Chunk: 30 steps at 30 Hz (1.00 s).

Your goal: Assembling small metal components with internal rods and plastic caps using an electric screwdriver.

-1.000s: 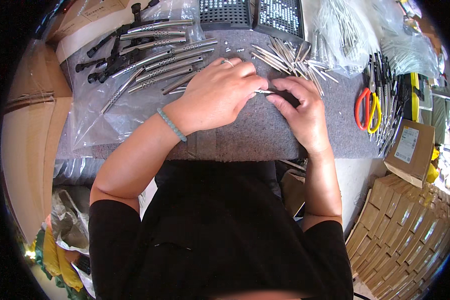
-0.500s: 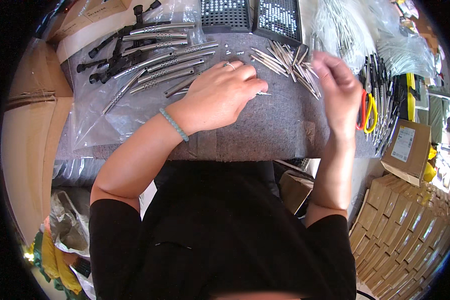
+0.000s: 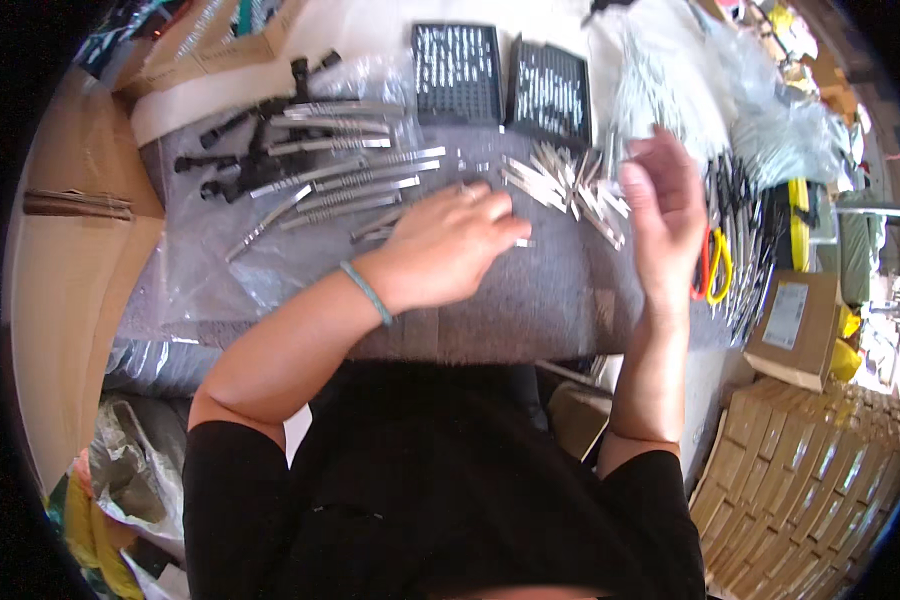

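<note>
Two hands: left (image 3: 448, 245), right (image 3: 666, 205). Two black trays (image 3: 457, 72) at twelve o'clock. One pair of scissors (image 3: 712, 268) (orange and yellow handles) at three o'clock. One box (image 3: 793, 318) beside it.

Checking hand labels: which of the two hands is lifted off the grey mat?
The right hand: it is raised, palm turned inward, above the pile of short metal pieces. The left hand lies flat on the grey mat.

One head-worn fisheye looks steeply down, close over the grey work mat (image 3: 530, 300).
</note>
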Motion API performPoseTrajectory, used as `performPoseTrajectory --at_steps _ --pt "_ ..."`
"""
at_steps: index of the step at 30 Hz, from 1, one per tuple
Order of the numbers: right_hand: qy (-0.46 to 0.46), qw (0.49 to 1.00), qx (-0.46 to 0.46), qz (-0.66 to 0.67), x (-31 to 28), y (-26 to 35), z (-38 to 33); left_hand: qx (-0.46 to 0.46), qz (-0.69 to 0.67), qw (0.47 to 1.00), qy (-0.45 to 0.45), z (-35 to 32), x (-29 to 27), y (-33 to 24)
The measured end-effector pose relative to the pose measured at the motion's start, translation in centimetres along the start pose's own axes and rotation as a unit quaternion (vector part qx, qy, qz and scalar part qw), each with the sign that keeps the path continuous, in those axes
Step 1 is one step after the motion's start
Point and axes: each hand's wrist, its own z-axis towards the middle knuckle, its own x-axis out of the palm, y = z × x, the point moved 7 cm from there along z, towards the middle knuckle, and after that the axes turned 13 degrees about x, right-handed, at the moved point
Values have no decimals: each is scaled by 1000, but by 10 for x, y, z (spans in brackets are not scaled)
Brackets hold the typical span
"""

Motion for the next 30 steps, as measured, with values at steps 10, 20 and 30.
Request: performPoseTrajectory --at_steps 10,20,30 --pt "49 963 -252 85 41 161 90 15 7 1000 -5 -2 0 0" --pt "-29 939 -312 143 34 177 84 16 8 1000 5 -1 1 2" --pt "98 967 -137 192 34 62 112 9 9 1000 -4 -1 0 1"
